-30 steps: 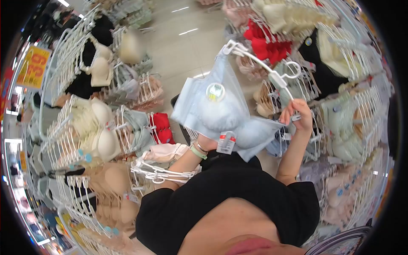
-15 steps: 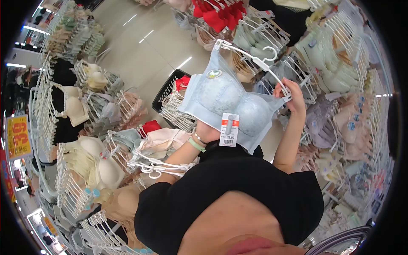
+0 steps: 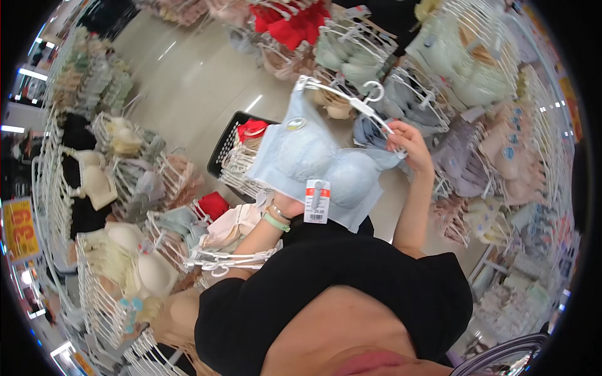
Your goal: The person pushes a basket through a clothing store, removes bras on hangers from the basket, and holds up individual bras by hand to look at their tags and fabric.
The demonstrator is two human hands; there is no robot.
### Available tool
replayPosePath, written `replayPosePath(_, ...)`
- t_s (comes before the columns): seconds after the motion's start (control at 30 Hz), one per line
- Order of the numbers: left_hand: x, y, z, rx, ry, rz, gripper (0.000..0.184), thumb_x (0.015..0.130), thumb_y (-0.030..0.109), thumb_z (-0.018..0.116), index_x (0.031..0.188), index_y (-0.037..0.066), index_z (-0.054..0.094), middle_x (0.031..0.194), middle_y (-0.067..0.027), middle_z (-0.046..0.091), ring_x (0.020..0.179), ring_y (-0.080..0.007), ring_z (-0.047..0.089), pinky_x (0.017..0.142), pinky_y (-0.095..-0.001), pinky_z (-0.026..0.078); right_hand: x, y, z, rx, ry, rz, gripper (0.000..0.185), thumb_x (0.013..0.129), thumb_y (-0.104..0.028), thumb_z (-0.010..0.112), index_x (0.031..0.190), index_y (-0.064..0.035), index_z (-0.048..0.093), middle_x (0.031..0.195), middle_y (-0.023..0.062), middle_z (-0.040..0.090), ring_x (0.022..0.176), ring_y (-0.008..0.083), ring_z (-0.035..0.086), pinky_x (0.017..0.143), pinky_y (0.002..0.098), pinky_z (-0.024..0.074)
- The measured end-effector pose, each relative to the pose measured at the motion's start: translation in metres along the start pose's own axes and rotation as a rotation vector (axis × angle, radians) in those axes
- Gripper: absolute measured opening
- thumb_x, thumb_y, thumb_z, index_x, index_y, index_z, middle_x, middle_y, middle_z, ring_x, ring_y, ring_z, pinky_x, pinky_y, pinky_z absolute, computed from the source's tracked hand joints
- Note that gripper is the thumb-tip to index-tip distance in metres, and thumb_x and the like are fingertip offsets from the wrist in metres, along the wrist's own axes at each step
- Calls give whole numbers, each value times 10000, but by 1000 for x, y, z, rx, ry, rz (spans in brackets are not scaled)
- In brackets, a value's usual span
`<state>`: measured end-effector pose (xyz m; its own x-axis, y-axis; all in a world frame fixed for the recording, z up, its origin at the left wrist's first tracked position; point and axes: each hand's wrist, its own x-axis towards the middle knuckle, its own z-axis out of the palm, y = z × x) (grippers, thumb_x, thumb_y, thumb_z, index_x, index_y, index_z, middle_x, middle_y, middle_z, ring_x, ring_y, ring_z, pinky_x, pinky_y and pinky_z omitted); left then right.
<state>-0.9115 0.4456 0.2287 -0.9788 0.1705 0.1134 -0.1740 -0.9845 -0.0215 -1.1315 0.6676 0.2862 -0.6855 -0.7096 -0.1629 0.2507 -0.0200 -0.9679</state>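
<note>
A light blue bra (image 3: 313, 156) hangs from a white plastic hanger (image 3: 360, 103) in front of my chest, its cups facing up. The fingers of my right hand (image 3: 409, 147) are closed around the hanger's right end, by the strap. My left hand (image 3: 288, 205) is under the bra's lower left edge; its fingers are hidden behind the fabric. A price tag (image 3: 317, 202) with an orange band dangles over the bra's lower front. Beside my left forearm are a pale pink bra (image 3: 232, 227) and several white hangers (image 3: 235, 258).
A black basket (image 3: 219, 147) holding hangers and red items stands on the floor beyond the bra. Racks crowded with bras (image 3: 150, 266) line the left, and more bras (image 3: 470, 153) hang at the right. A yellow price sign (image 3: 22, 230) is at far left.
The bra, hanger and both hands have shifted a little left and down in view, and the surroundings have shifted left as well. My right hand keeps its grip on the hanger.
</note>
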Motion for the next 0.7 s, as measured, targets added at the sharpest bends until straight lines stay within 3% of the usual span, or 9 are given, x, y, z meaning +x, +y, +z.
replayPosePath(0.27, -16, 23, -4, 12, 225, 47, 563, 877, 466, 358, 1285, 80, 378, 1264, -123, 439, 1132, -308, 450, 954, -439, 350, -12, 28, 25, -58, -70, 36, 218, 811, -138, 603, 982, -5, 578, 707, 9, 590, 634, 73, 552, 592, 203, 418)
replayPosePath(0.7, -9, 15, -19, 114, 315, 6, 480, 854, 413, 414, 1185, 66, 421, 1134, -119, 468, 1042, -288, 473, 874, -418, 373, -19, 39, 38, -18, -71, 54, 198, 844, -155, 566, 975, -8, 582, 715, 12, 596, 672, 76, 558, 623, 207, 406)
